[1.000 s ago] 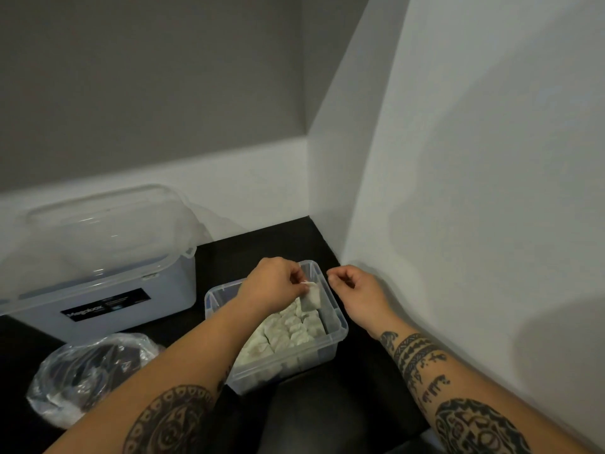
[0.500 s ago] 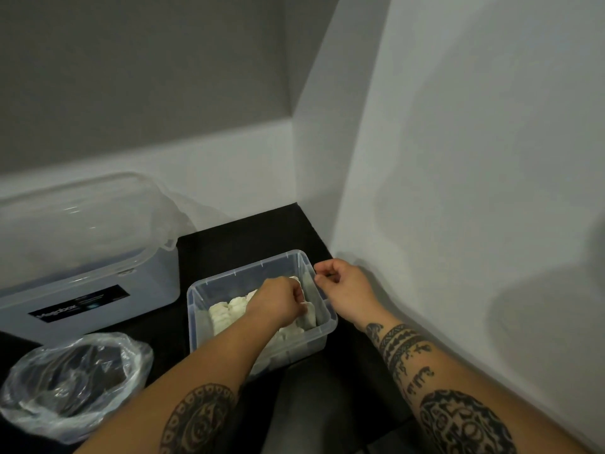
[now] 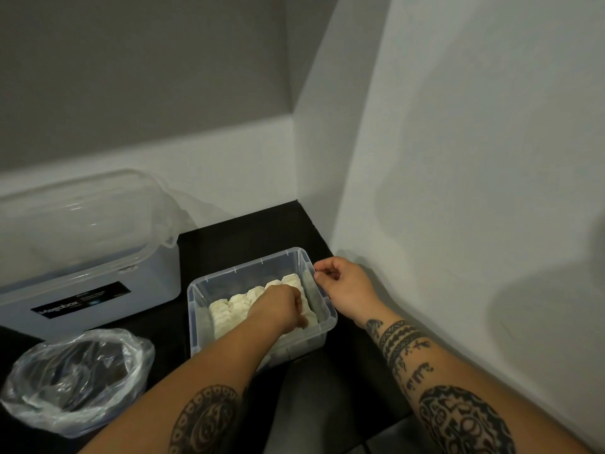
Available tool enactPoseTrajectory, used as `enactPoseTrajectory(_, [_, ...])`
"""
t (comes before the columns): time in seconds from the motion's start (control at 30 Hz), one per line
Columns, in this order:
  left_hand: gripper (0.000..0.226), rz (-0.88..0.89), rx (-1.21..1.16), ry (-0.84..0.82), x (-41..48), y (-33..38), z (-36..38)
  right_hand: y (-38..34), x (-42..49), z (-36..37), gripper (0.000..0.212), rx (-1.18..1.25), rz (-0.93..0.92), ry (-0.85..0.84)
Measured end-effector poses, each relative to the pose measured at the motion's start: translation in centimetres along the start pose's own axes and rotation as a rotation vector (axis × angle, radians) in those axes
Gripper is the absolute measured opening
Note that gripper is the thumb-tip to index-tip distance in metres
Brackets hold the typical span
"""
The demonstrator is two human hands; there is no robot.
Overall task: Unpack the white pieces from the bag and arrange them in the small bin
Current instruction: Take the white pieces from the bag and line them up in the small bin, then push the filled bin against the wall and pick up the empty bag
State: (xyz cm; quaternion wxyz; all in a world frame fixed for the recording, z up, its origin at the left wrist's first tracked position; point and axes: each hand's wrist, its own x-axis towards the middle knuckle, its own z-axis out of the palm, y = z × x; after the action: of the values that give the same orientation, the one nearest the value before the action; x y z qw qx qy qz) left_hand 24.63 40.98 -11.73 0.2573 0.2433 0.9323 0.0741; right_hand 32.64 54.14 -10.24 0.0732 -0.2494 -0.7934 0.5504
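1. Hands are both at the small bin [image 3: 200, 322], a clear plastic tub on the black counter [image 3: 248, 231], close to the corner of the white wall [image 3: 458, 191].
2. The left hand [image 3: 278, 306] reaches down inside the bin, back of the hand up, fingers curled downward onto the white pieces [image 3: 229, 309]. The fingertips are hidden under the hand, so I cannot tell whether they hold a piece or only press on the stack.
3. The right hand [image 3: 343, 283] sits outside the bin at its right side, near the far corner. Its fingers are curled, with thumb and forefinger right at the rim. They seem to touch it, but I cannot tell whether they pinch it.
4. The white pieces lie on the floor of the bin in tidy rows, packed side by side, partly covered by the left hand and forearm.
5. The bag [image 3: 75, 381], thin clear plastic, stands on the counter at the lower left with its mouth open upward, well apart from the bin.
6. Behind the bag sits a large box [image 3: 154, 276] with a clear lid [image 3: 82, 221] and a dark label [image 3: 82, 299] on its front. It stands left of the small bin, near it but not touching.
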Motion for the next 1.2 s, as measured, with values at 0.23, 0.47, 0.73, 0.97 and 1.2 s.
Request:
enactPoseTrajectory(0.23, [0.011,0.054,-0.075,0.205,-2.3,-1.3,-2.3,0.3,-1.0,-0.1,0.025,0.021,0.009,0.049])
enactPoseTrajectory(0.47, [0.009,0.103,-0.463,0.673,-8.6,-8.0,-5.6,1.9,-4.3,0.7,0.027,0.238,0.045,0.273])
enactPoseTrajectory(0.73, [0.067,-0.089,-0.747,0.417,-14.4,-12.3,1.1,2.3,-8.0,2.7,0.048,0.096,0.017,0.160])
enactPoseTrajectory(0.97, [0.068,-0.088,-0.692,0.224,-14.9,-12.2,1.1,2.4,-8.4,3.2,0.049,0.212,0.124,0.107])
enactPoseTrajectory(1.2, [0.079,-0.017,-0.675,0.207,-15.1,-13.1,1.0,2.7,-7.7,2.9,0.048,0.113,0.097,0.083])
